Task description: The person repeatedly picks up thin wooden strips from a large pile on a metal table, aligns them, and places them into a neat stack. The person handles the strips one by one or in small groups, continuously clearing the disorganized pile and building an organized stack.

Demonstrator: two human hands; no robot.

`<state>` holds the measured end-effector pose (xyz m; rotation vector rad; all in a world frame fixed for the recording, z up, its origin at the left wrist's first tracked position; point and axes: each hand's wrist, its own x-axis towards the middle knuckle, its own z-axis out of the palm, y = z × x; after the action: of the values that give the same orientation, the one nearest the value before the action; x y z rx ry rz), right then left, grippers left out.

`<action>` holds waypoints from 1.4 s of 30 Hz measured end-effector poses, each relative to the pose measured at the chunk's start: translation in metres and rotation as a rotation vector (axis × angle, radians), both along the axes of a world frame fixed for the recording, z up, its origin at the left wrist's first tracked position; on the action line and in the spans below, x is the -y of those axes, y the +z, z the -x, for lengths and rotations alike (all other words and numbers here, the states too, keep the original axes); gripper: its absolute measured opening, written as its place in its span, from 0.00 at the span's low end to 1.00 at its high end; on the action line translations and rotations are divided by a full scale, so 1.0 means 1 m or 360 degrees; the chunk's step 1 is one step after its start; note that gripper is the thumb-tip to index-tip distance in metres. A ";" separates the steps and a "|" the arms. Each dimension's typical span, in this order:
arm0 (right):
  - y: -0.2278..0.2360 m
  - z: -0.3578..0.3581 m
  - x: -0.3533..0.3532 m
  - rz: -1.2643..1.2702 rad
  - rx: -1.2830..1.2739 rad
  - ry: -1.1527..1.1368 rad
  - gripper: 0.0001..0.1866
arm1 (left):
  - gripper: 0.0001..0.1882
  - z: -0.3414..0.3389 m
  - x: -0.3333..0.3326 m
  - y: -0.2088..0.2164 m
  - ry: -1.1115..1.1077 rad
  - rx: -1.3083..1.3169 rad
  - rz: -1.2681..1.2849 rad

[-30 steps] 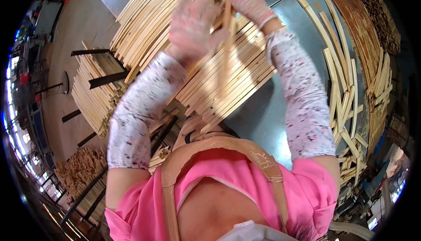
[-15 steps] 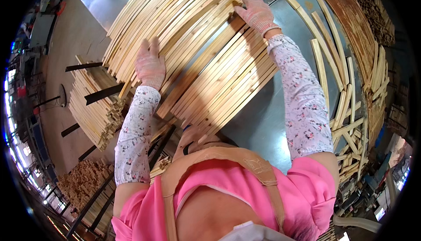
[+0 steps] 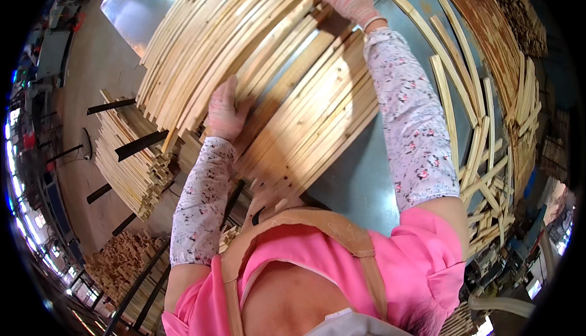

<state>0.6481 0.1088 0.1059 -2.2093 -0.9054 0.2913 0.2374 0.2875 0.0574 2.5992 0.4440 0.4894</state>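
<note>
My left hand, in a pinkish knit glove, lies at the near ends of the pale wooden strips. Its fingers point away from me and the thumb stands apart. At the strips' far ends, my right hand wears a matching glove, with its fingers bent round the end of a strip; the fingertips are partly hidden. Between the hands runs a narrow gap showing the metal table and a darker strip. Closer to my body lies a second flat group of wooden strips, side by side on the metal table.
Loose strips lie along the table's right side, beside a rusty brown edge. Dark metal bars jut out at left, near a lower stack of strips. Another wood pile stands at lower left.
My left hand has shifted right and nearer to me, and its thumb has spread. The right hand has moved slightly left and away from me, along the strip ends.
</note>
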 end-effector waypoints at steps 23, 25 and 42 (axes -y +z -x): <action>-0.007 0.354 0.199 0.0092 -0.1242 -0.0643 0.41 | 0.19 0.006 0.002 0.057 -0.1058 -0.0703 -0.0920; -0.033 0.359 0.208 0.0048 -0.1052 -0.0617 0.43 | 0.26 0.027 0.005 0.048 -0.1180 -0.0794 -0.0838; -0.057 0.363 0.221 0.0172 -0.0916 -0.0638 0.46 | 0.26 0.021 0.002 0.035 -0.1085 -0.1072 -0.0994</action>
<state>0.2855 -0.1120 0.0490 -2.1617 -0.1350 0.7425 0.2169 0.2858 0.0929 3.2143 -0.4934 -0.5872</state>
